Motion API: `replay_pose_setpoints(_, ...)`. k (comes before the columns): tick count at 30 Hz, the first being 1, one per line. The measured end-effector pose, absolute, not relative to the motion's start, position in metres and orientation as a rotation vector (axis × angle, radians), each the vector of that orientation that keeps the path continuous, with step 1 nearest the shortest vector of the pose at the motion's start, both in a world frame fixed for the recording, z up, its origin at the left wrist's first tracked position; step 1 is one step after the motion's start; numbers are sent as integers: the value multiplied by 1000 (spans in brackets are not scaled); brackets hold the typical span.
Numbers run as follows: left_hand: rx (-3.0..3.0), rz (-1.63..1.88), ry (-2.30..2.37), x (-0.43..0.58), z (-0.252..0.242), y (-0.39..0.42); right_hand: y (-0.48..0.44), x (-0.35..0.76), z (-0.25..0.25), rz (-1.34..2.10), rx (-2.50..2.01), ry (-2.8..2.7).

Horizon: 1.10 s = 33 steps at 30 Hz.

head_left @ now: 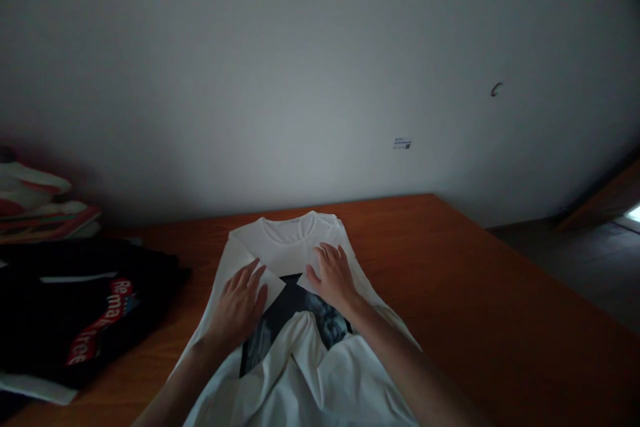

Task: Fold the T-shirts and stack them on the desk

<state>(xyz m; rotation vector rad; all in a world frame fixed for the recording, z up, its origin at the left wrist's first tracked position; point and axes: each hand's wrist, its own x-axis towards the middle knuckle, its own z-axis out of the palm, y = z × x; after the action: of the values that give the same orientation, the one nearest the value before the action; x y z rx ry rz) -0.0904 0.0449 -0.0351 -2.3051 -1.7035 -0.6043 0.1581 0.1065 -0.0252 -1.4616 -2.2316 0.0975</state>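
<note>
A white shirt [280,250] lies on the wooden table with its neckline toward the wall. A dark picture print [273,317] covers part of its front. Two pale fabric ends, perhaps sleeve cuffs, point inward over the top of the print. My left hand [240,300] rests palm down at the left one, fingers apart. On the right end lies my right hand [334,277], its fingers also spread. Nothing is gripped in either hand. Nearer to me the shirt's lower part is bunched in loose folds, and my forearms hide some of its sides.
Black clothing [45,307] with red-and-white lettering lies at the left. Behind it sits a pile of red-and-white fabric [40,203]. The wooden table [425,267] reaches to the right, where its edge drops to the floor. A wall [250,80] stands directly behind.
</note>
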Motion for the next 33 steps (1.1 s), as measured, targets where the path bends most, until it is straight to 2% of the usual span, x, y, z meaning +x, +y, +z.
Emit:
replay_pose_setpoints(8, -2292, -497, -1728, -84, -71, 20, 71, 147, -41, 272, -1602, -2306)
replay_pose_setpoints(19, -2292, -493, -1850, -81, -39, 44, 97, 136, -34, 272, -1659, -2204)
replay_pose_setpoints(23, -2475, -554, -1817, -86, -11, -1, 74, 167, -13, 331, -1392, -2212)
replay_pose_setpoints(26, -2549, -568, -1825, -108, -12, -54, 37, 214, 0, 368, -1180, -2241)
replay_pose_setpoints(29, -2431, -585, -1926, -135, -33, -94, 0, 259, -4, 358, -1224, -2221)
replay_pose_setpoints(33, -2270, -637, -2236, -148, -49, -107, -24, 287, -22, 374, -1414, -2136)
